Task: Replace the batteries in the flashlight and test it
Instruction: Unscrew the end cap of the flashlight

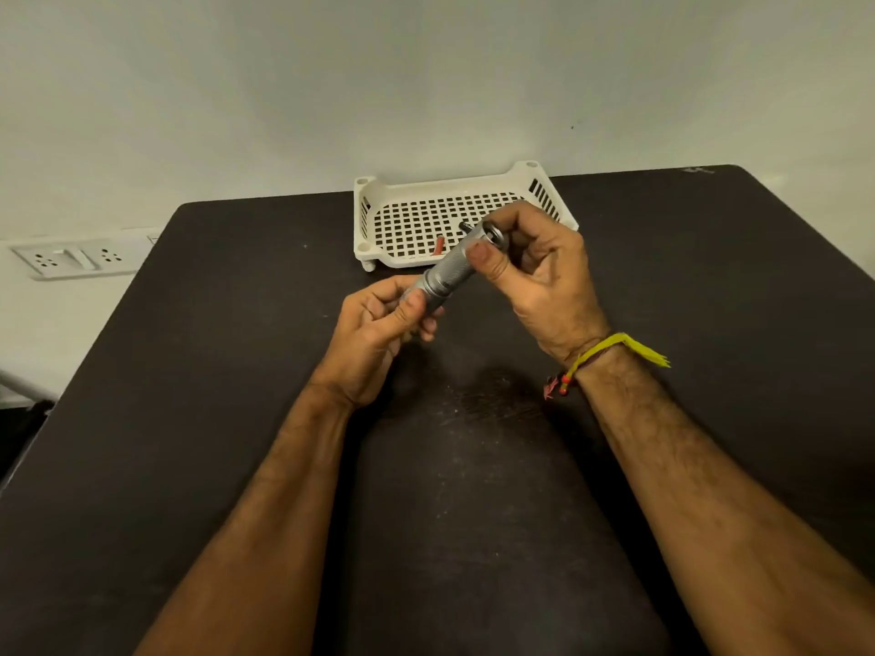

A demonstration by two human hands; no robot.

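A silver metal flashlight [450,272] with a knurled barrel is held tilted above the black table [236,371], its upper end pointing toward the basket. My left hand [379,324] grips its lower end. My right hand [535,272] pinches the upper end, thumb on the barrel and fingers around the round end cap [495,235]. A small red battery [439,246] lies in the white basket [379,201] behind the flashlight. A dark small piece [465,226] shows just past the flashlight's upper end; I cannot tell what it is.
The white perforated plastic basket stands at the table's far edge against a pale wall. A wall socket strip [75,260] sits to the left, beyond the table. Yellow and red threads [611,352] circle my right wrist.
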